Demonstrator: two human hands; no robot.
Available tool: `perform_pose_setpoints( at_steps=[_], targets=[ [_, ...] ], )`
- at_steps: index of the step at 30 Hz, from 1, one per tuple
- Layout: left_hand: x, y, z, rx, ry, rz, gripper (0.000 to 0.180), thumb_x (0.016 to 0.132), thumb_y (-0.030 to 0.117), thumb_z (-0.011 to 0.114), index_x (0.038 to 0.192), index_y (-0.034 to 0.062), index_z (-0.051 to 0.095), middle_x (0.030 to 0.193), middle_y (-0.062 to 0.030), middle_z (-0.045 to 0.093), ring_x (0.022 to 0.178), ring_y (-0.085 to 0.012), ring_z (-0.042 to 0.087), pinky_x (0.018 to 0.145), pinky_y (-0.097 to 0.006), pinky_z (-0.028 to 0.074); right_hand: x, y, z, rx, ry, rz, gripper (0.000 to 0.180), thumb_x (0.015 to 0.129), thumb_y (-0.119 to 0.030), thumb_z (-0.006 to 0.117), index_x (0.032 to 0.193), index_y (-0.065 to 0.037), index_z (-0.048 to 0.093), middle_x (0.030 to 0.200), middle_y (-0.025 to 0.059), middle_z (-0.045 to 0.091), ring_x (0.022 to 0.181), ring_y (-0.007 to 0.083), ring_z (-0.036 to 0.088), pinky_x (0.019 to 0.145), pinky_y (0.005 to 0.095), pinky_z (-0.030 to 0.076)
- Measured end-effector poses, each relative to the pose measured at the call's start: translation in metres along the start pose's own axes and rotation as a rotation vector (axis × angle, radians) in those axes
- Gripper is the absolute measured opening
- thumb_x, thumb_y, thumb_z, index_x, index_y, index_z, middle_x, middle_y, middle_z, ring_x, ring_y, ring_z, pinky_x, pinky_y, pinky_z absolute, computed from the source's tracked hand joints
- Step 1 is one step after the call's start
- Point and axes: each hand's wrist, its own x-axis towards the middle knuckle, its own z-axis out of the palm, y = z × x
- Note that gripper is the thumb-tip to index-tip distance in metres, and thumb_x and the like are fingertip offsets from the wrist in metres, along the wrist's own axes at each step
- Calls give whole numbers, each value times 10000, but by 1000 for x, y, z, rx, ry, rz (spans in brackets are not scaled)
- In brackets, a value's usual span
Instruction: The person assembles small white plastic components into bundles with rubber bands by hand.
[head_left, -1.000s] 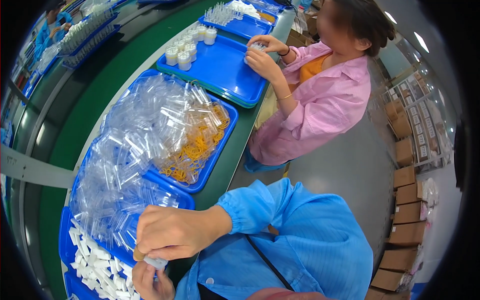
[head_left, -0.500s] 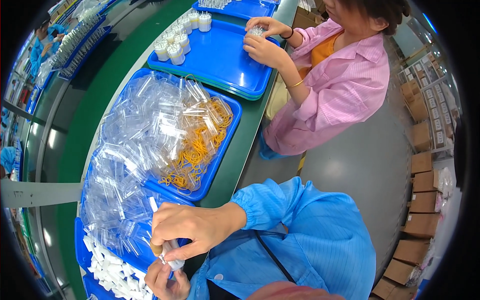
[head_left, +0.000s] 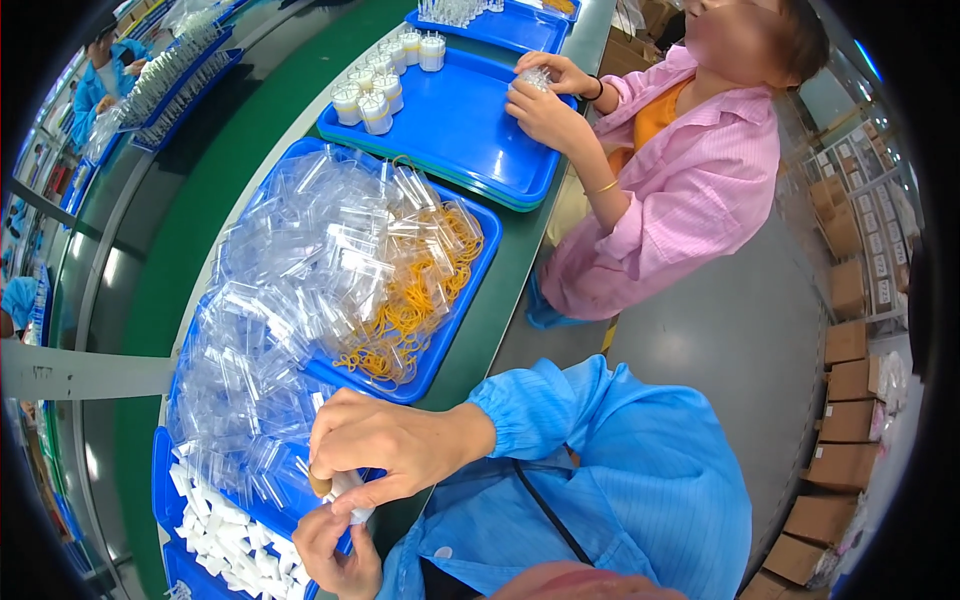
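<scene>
right hand (head_left: pixel 385 445) above, fingers pinched | left hand (head_left: pixel 335 545) below, fingers curled

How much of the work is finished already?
Little looks finished here. The right hand and left hand pinch one small clear piece. Still waiting: a heap of clear tubes, yellow rubber bands and white pieces in blue trays.

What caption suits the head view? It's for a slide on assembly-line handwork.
Both hands, left hand and right hand, pinch a small clear tube above blue trays of clear tubes and yellow rubber bands.
</scene>
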Motion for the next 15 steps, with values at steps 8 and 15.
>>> perform_pose_setpoints(
  at_steps=[8, 15],
  targets=[
    [-7, 0, -6, 24, 23, 72, 360, 745, -144, 666, 1050, 33, 601, 1003, -134, 594, 925, -286, 587, 826, -371, 464, 3, -7, 15, -48, -58, 44, 180, 834, -155, 708, 968, -75, 618, 958, 14, 632, 978, 205, 564, 883, 371, 375],
    [-24, -8, -16, 4, 48, 100, 321, 761, -140, 668, 1031, 30, 627, 999, -137, 606, 898, -289, 591, 800, -376, 471, 7, -19, 22, -132, -183, 77, 169, 832, -137, 703, 972, -79, 628, 965, 26, 626, 994, 213, 569, 876, 370, 386]
  ],
)
